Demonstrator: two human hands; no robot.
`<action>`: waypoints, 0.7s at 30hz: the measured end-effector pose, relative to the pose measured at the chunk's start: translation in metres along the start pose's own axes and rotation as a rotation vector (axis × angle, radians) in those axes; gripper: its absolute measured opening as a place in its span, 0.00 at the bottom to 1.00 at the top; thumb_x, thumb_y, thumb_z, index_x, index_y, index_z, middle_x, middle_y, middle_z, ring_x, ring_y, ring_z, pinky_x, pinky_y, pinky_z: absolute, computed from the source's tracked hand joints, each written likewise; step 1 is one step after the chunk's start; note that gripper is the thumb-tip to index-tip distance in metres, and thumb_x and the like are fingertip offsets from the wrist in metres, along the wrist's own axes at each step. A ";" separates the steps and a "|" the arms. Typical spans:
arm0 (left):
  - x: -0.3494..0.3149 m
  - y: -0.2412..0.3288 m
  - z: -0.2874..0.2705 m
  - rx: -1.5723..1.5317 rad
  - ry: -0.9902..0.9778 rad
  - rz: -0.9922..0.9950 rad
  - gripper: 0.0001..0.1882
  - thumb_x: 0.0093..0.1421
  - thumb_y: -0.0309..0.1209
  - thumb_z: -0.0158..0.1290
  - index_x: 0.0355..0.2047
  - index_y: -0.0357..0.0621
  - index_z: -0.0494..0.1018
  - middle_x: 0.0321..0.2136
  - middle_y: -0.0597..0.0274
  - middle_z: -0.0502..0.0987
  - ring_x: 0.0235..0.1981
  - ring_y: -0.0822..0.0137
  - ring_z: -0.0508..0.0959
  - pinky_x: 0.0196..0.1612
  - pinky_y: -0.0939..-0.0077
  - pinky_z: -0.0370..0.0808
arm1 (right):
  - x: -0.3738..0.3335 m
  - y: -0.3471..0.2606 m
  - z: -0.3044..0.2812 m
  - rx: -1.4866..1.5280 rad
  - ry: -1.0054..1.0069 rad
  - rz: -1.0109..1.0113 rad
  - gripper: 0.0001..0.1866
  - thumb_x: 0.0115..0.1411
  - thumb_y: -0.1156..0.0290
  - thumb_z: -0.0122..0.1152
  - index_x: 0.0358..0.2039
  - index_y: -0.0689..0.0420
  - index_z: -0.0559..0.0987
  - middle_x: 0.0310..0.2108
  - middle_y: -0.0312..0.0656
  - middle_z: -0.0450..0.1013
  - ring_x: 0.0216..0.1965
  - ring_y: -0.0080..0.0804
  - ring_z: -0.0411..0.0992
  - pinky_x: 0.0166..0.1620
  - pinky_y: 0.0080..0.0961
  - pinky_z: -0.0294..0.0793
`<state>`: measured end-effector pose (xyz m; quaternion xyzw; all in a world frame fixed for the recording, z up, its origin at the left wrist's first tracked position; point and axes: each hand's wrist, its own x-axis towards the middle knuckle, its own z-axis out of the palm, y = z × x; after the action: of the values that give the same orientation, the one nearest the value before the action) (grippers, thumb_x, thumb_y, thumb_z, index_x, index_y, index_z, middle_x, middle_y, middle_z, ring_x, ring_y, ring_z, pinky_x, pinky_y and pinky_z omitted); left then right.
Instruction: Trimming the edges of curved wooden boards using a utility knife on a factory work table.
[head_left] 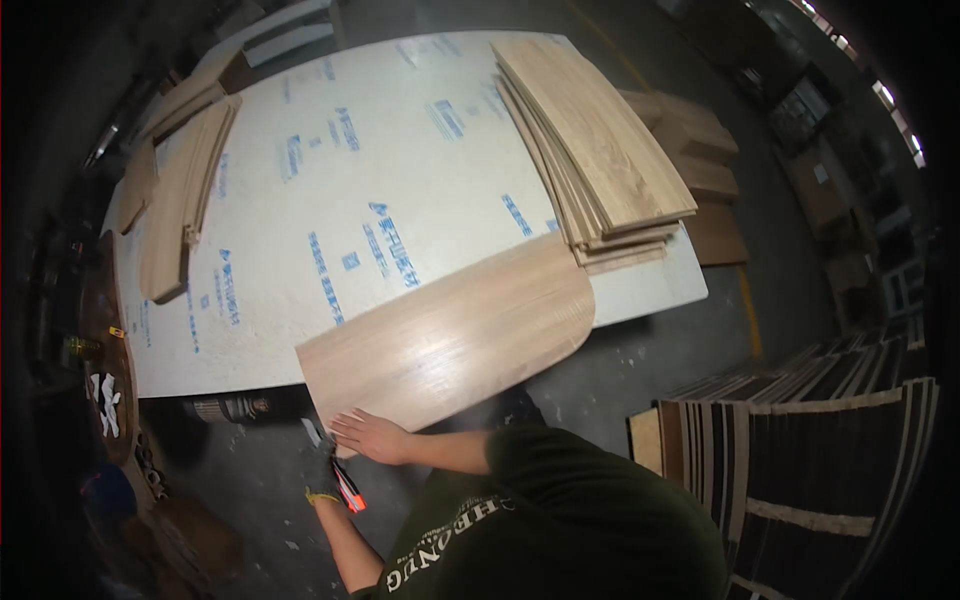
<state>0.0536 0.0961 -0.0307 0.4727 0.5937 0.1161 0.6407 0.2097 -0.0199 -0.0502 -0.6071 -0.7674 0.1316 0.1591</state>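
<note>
A wood-grain board [450,335] with one rounded end lies slanting over the near edge of the table. My right hand [370,437] rests flat on its near left corner, fingers spread. Beside that corner, my left hand [320,478], in a dark glove with a yellow cuff, is closed round a hand tool with an orange and black handle [350,493]. A flat grey piece, seemingly the tool's blade, shows by the board's short edge. The exact kind of tool is unclear, and the dark glove hides much of the grip.
The table [270,210] has a white top with blue print. A stack of wood-grain boards [600,140] stands at the far right, touching or close to the board. More cut pieces [185,200] lie at the left. Striped panels [810,450] stand at the lower right.
</note>
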 end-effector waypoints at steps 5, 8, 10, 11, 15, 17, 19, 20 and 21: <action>0.089 -0.126 -0.075 0.241 0.210 0.324 0.22 0.46 0.36 0.64 0.40 0.44 0.72 0.30 0.63 0.71 0.26 0.67 0.71 0.25 0.70 0.71 | -0.069 0.037 -0.026 0.002 -0.043 0.111 0.40 0.52 0.76 0.52 0.67 0.53 0.55 0.70 0.43 0.45 0.71 0.44 0.42 0.69 0.47 0.43; 0.083 -0.111 -0.041 0.192 0.139 0.387 0.22 0.45 0.35 0.64 0.41 0.51 0.71 0.21 0.70 0.66 0.16 0.70 0.66 0.15 0.72 0.70 | -0.165 0.084 -0.053 -0.117 -0.005 0.400 0.36 0.57 0.75 0.46 0.68 0.44 0.54 0.70 0.43 0.45 0.71 0.45 0.42 0.67 0.53 0.45; 0.065 -0.093 -0.032 0.292 0.143 0.478 0.26 0.45 0.34 0.63 0.47 0.53 0.70 0.25 0.69 0.69 0.20 0.69 0.69 0.18 0.65 0.72 | -0.178 0.084 -0.062 -0.202 -0.025 0.427 0.35 0.59 0.72 0.43 0.69 0.44 0.52 0.70 0.46 0.45 0.70 0.46 0.43 0.67 0.54 0.45; 0.061 -0.088 -0.041 0.279 0.156 0.498 0.26 0.45 0.34 0.63 0.47 0.53 0.70 0.25 0.69 0.69 0.20 0.69 0.69 0.18 0.65 0.72 | -0.172 0.080 -0.057 -0.213 -0.030 0.414 0.35 0.60 0.72 0.43 0.69 0.45 0.51 0.70 0.47 0.45 0.70 0.46 0.43 0.67 0.54 0.45; -0.022 -0.027 -0.051 -0.155 0.104 0.182 0.27 0.51 0.36 0.59 0.51 0.43 0.70 0.36 0.66 0.73 0.34 0.69 0.72 0.38 0.68 0.73 | -0.124 0.053 -0.043 -0.112 -0.006 0.295 0.34 0.60 0.73 0.42 0.68 0.51 0.51 0.69 0.52 0.45 0.70 0.49 0.45 0.68 0.52 0.44; -0.043 -0.020 -0.066 -0.263 0.165 0.241 0.26 0.52 0.35 0.58 0.51 0.42 0.70 0.37 0.64 0.74 0.35 0.68 0.72 0.40 0.68 0.73 | -0.094 0.028 -0.046 -0.142 -0.055 0.211 0.33 0.60 0.74 0.41 0.68 0.55 0.51 0.68 0.54 0.47 0.70 0.49 0.45 0.67 0.52 0.47; -0.030 0.006 -0.063 -0.300 0.127 0.313 0.25 0.53 0.34 0.57 0.51 0.41 0.71 0.38 0.63 0.74 0.37 0.67 0.73 0.42 0.68 0.73 | -0.080 0.020 -0.074 -0.075 -0.043 0.207 0.32 0.61 0.74 0.40 0.67 0.56 0.53 0.67 0.53 0.51 0.68 0.49 0.49 0.66 0.48 0.51; -0.048 -0.002 -0.077 -0.365 0.191 0.358 0.25 0.54 0.34 0.57 0.52 0.40 0.71 0.38 0.62 0.75 0.38 0.67 0.73 0.43 0.68 0.73 | -0.062 0.013 -0.090 -0.047 -0.120 0.093 0.30 0.61 0.74 0.40 0.65 0.57 0.56 0.65 0.53 0.54 0.66 0.49 0.53 0.65 0.45 0.55; -0.052 0.005 -0.083 -0.396 0.195 0.418 0.24 0.54 0.33 0.56 0.52 0.40 0.71 0.39 0.61 0.75 0.39 0.67 0.73 0.44 0.68 0.73 | -0.050 0.011 -0.119 -0.018 -0.183 0.033 0.28 0.62 0.73 0.40 0.64 0.59 0.58 0.64 0.52 0.57 0.64 0.48 0.58 0.64 0.42 0.59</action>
<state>-0.0303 0.1006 0.0190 0.4371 0.5079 0.4039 0.6228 0.2785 -0.0653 0.0496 -0.6064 -0.7697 0.1825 0.0807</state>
